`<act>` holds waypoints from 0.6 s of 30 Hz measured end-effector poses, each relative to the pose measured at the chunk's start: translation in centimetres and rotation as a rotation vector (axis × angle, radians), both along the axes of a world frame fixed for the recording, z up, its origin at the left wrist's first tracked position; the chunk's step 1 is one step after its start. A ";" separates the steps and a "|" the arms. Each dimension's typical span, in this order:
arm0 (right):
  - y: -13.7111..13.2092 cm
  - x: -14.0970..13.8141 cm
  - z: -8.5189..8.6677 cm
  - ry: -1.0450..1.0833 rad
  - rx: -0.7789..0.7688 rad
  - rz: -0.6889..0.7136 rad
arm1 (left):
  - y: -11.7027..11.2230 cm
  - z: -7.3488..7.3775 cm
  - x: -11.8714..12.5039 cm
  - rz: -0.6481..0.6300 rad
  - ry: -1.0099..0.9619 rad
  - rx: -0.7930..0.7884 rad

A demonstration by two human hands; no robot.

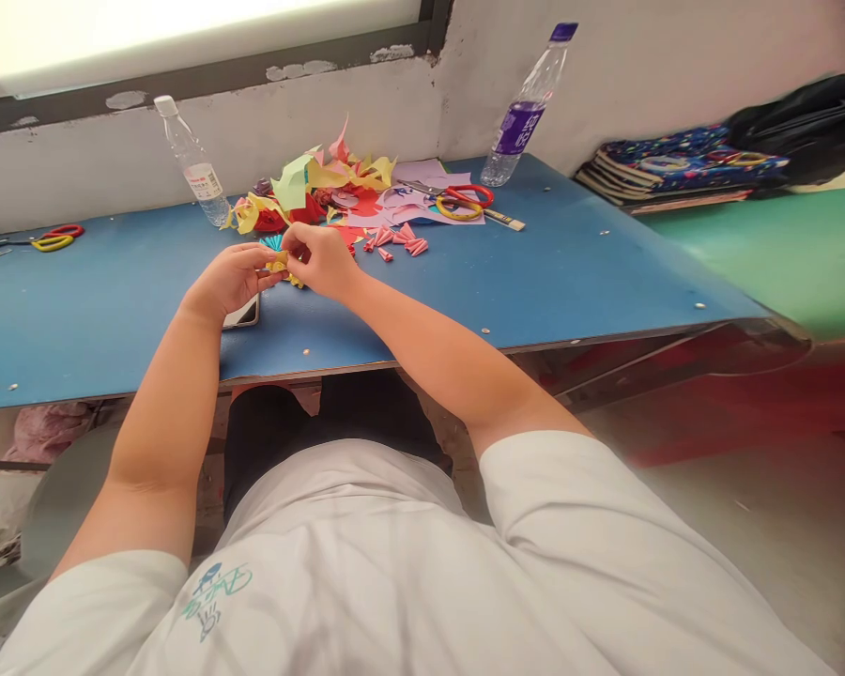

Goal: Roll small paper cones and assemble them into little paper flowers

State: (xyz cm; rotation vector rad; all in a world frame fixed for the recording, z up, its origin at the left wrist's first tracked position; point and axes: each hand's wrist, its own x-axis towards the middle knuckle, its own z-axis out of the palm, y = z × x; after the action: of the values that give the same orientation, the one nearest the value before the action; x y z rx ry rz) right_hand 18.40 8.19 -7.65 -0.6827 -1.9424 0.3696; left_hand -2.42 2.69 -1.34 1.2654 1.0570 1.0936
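Note:
Both my hands meet over the blue table (549,282), pinching a small yellow folded paper piece (280,266) between them. My left hand (229,279) grips it from the left with curled fingers. My right hand (322,260) pinches it from the right. A phone (243,315) lies under my left wrist. Just behind my hands lies a teal paper piece (273,242). Several small pink folded paper pieces (401,239) lie to the right of my right hand.
A heap of coloured paper scraps (324,183) lies at the back, with red-and-yellow scissors (461,200) beside it. Two plastic bottles (193,161) (525,108) stand against the wall. More scissors (54,238) lie far left. Stacked cloth (676,164) rests on a green table at right.

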 end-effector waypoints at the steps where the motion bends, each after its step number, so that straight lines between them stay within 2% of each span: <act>1: -0.1 -0.1 -0.1 0.018 -0.011 -0.002 | 0.0 0.0 0.0 0.003 0.001 0.004; 7: -0.2 -0.4 -0.5 0.111 -0.094 0.002 | 0.3 -0.2 0.0 0.048 -0.008 0.020; 11: 0.0 -0.6 -0.9 0.154 -0.143 0.003 | 0.6 -0.4 -0.2 0.027 0.003 0.028; 18: 0.4 -0.7 -1.2 0.218 -0.162 0.064 | 0.3 -0.5 -0.3 0.063 0.029 0.070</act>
State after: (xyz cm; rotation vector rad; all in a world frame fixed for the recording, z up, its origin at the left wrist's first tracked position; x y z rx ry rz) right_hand 17.72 8.59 -8.86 -0.6568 -1.7425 0.6210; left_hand -2.72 3.04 -1.82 1.3140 1.0950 1.1718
